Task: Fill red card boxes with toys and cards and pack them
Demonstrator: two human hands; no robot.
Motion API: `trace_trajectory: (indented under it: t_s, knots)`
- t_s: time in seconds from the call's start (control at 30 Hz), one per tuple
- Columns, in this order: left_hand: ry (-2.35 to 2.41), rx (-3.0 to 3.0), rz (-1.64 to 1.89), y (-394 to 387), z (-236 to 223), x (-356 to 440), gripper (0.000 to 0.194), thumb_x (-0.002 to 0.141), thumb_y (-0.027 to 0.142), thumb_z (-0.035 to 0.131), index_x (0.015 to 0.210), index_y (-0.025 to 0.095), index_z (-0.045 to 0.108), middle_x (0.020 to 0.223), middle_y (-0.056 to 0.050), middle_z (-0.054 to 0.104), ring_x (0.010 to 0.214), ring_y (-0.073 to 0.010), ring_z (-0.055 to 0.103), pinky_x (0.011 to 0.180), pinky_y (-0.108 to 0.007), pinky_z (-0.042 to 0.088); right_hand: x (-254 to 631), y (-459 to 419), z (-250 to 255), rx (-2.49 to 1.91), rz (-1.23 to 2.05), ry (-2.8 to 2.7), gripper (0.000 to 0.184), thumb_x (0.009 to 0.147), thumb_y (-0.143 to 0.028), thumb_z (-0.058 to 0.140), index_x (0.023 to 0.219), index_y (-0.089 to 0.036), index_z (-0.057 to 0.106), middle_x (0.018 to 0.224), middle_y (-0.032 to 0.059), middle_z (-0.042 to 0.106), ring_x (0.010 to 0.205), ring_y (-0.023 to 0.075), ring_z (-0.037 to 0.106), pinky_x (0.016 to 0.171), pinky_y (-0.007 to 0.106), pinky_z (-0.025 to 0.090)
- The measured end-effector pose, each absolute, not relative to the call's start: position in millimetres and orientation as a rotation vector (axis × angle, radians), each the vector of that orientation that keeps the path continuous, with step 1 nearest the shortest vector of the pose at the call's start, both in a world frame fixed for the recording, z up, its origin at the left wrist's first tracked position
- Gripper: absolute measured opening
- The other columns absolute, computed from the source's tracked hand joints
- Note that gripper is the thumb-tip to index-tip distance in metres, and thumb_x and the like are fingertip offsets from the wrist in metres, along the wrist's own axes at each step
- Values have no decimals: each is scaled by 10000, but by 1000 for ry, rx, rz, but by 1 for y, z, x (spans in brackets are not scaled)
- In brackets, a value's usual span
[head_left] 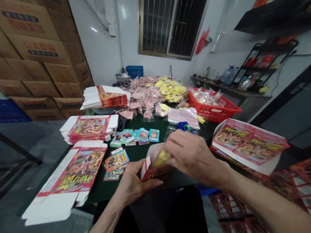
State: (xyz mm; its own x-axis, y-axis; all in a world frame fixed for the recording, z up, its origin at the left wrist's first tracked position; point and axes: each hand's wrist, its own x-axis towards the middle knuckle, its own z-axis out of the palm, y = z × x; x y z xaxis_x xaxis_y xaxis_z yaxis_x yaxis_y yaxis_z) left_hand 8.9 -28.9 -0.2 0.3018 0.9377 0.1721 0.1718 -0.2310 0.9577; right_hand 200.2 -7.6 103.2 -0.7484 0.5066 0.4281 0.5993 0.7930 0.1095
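A dark green bench (137, 151) carries everything here. On its left lie a stack of flattened cartons (89, 129) and, nearer, another flat carton (79, 170) that juts past the edge. Picture cards sit in two groups – a teal row (129, 137) and a looser pile (116, 163). Behind them are heaped pink (144, 96) and yellow bagged pieces (171, 90) – beside a red basket (208, 111).

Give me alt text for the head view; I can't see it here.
The left hand holds an open red box while the right hand holds a yellow item at its opening. Cards and flattened cartons lie on the dark table; bagged pink and yellow pieces and a red basket sit beyond.
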Motion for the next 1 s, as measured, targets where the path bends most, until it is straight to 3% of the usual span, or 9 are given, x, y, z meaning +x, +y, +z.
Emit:
trace_trajectory:
  t_s: [0.13, 0.2, 0.3, 0.53, 0.7, 0.87, 1.0]
  knots:
    - [1025, 1592, 1088, -28, -4, 11, 293, 634, 339, 754, 832, 137, 679, 706, -3, 679, 587, -126, 574, 537, -201, 452, 210, -10, 114, -735, 190, -2674, 187, 817, -104, 562, 983, -189, 547, 947, 31, 559, 827, 120, 528, 688, 212, 424]
    - [1015, 1595, 1111, -28, -7, 10, 273, 634, 326, 754, 822, 141, 683, 706, -5, 685, 592, -126, 583, 540, -198, 459, 214, -12, 111, -756, 242, -2504, 166, 835, -69, 530, 963, -174, 546, 882, 16, 570, 782, 100, 540, 679, 195, 427]
    - [1009, 1623, 1127, -28, -9, 9, 263, 622, 307, 763, 812, 142, 684, 703, -5, 688, 598, -129, 596, 539, -195, 466, 214, -20, 95, -751, 148, -2338, 104, 864, -82, 502, 852, -164, 564, 760, -3, 587, 697, 90, 553, 632, 185, 423]
    - [1008, 1594, 1123, -28, -17, 10, 331, 595, 299, 791, 860, 129, 689, 771, -35, 709, 672, -167, 635, 627, -242, 508, 190, -35, 57, -918, -85, -2422, 268, 878, -61, 344, 812, -136, 592, 755, 59, 644, 678, 165, 597, 606, 273, 470]
    - [1004, 1524, 1198, -29, -20, 9, 309, 611, 296, 779, 855, 129, 689, 766, -34, 706, 661, -161, 624, 629, -247, 510, 186, -35, 55, -868, -247, -2153, 183, 879, -88, 440, 945, -126, 606, 910, 95, 659, 830, 182, 591, 723, 307, 483]
    - [1019, 1523, 1228, -28, -25, 10, 255, 619, 291, 766, 780, 120, 668, 666, -5, 650, 568, -119, 553, 531, -206, 467, 179, -40, 40, -773, -471, -2012, 182, 870, -70, 456, 908, -121, 627, 816, 89, 630, 784, 179, 534, 698, 313, 461]
    - [1061, 1639, 1270, -25, -29, 7, 224, 610, 282, 758, 608, 122, 602, 545, 40, 542, 484, -71, 445, 451, -167, 390, 169, -44, 25, -874, -410, -2177, 245, 897, -240, 492, 1046, -80, 603, 940, 111, 653, 905, 224, 539, 790, 352, 446]
